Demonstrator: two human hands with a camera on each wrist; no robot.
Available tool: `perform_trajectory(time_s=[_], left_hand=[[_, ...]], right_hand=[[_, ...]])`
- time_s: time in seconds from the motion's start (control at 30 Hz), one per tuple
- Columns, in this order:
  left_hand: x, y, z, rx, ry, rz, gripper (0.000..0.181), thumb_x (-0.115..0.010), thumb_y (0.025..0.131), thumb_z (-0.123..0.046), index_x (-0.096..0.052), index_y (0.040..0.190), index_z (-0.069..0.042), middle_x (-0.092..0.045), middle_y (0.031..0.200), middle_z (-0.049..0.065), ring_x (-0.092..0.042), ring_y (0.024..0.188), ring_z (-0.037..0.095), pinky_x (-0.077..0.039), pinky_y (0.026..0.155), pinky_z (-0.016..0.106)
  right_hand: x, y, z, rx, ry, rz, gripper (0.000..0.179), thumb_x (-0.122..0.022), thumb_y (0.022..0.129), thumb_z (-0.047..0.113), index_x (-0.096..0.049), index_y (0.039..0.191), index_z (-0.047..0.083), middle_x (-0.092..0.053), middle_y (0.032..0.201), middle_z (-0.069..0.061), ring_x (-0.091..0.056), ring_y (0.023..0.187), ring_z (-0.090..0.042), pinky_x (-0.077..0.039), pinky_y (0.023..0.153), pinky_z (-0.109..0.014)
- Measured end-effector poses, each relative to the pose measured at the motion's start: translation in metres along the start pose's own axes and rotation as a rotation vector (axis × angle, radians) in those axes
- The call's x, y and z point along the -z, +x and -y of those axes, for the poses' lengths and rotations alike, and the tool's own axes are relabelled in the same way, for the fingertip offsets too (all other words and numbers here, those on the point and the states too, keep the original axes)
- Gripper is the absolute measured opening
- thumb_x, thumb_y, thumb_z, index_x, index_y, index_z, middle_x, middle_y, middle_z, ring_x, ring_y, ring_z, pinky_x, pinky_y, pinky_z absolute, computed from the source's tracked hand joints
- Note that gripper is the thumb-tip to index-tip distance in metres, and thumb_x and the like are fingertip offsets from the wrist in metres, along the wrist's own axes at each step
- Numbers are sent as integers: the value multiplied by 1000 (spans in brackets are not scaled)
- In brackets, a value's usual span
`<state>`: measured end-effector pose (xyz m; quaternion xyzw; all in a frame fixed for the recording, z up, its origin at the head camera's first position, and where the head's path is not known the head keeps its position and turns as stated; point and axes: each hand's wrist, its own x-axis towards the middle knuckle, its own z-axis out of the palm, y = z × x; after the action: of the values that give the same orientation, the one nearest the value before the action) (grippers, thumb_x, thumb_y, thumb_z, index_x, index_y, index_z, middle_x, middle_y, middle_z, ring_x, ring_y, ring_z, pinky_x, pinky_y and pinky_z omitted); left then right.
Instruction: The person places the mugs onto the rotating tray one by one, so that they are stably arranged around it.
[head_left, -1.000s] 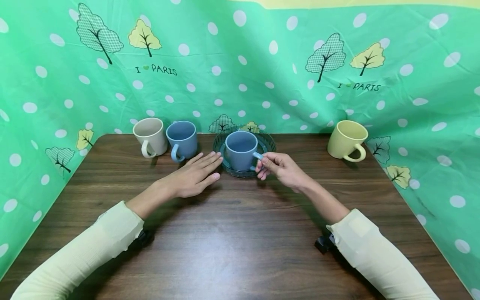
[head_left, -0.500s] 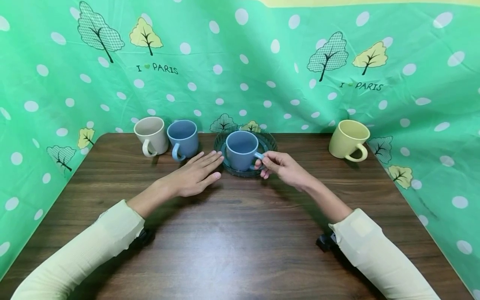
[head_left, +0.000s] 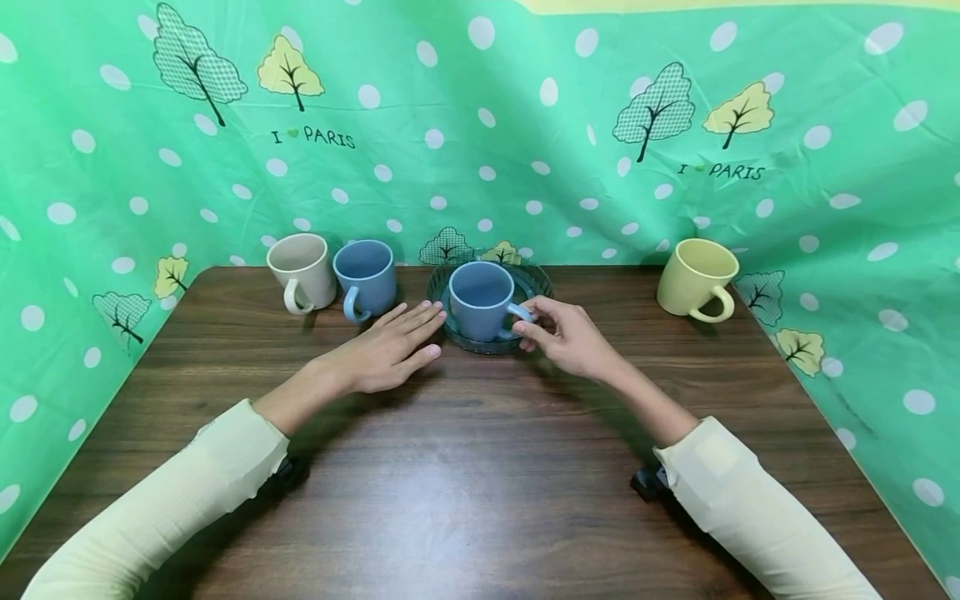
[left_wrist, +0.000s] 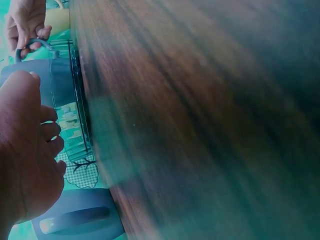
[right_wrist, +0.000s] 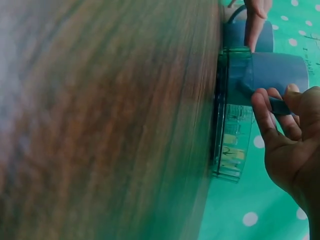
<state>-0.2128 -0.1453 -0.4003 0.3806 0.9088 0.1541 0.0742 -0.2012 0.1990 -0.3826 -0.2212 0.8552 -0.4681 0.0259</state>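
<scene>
A blue mug (head_left: pixel 482 302) stands upright inside a clear, ribbed glass dish (head_left: pixel 542 287) at the table's far edge. My right hand (head_left: pixel 573 337) is at its handle (right_wrist: pixel 280 106), thumb and curled fingers around it. Palm down and fingers extended, my left hand (head_left: pixel 382 350) has its fingertips right at the dish's left rim. Just beyond that hand is a second blue mug (head_left: pixel 365 279), its handle facing me. In the left wrist view the second mug (left_wrist: pixel 77 215) shows below the hand, and the glass dish (left_wrist: pixel 80 125) beside the fingers.
Left of the second blue mug stands a white mug (head_left: pixel 302 273). A yellow mug (head_left: pixel 697 279) is at the far right of the brown wooden table (head_left: pixel 480 467). Behind the table hangs a green curtain (head_left: pixel 480 150) with white dots and printed trees.
The right thumb has shifted down and away from the top of the mug's handle, and the right fingers have loosened slightly. The left hand stays put.
</scene>
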Motion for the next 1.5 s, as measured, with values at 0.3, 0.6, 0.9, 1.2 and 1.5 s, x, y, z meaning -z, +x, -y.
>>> perform_trajectory(time_s=[0.3,0.6,0.9,1.2,1.5], left_hand=[[1,0,0,2,1,7,68,-39,124,-45,-24,180,-9,-19,190,11,-15,179,34,-8,146,59],[0,0,1,-2,2,0,67,-39,124,-43,-26,179,-9,-21,189,12,-17,178,33,-9,146,58],[0,-3,4,-42,7,-66,63,-45,123,-40,-38,175,-5,-32,185,15,-26,176,36,-17,145,59],[0,-6,6,-70,39,-125,61,-50,121,-41,-48,171,-5,-43,181,15,-36,172,34,-24,143,62],[-2,-9,6,-81,37,-124,59,-52,121,-39,-49,171,-7,-43,181,16,-37,172,35,-24,142,62]], right_hand=[[2,1,-1,4,35,12,16,-71,111,6,-73,122,-6,-80,109,-23,-81,89,-28,-71,83,-48],[6,-1,3,-37,25,46,24,-72,111,7,-71,131,-6,-78,109,-24,-80,93,-37,-70,86,-53],[18,-8,-6,-49,-19,33,28,-73,111,10,-70,136,-1,-82,102,-20,-80,93,-41,-68,79,-41],[40,-17,-14,-58,-83,-3,30,-71,113,13,-70,140,0,-81,116,-27,-80,100,-41,-69,86,-45],[65,-30,-23,-101,-150,-74,31,-68,116,21,-70,140,2,-80,121,-26,-80,102,-35,-66,84,-33]])
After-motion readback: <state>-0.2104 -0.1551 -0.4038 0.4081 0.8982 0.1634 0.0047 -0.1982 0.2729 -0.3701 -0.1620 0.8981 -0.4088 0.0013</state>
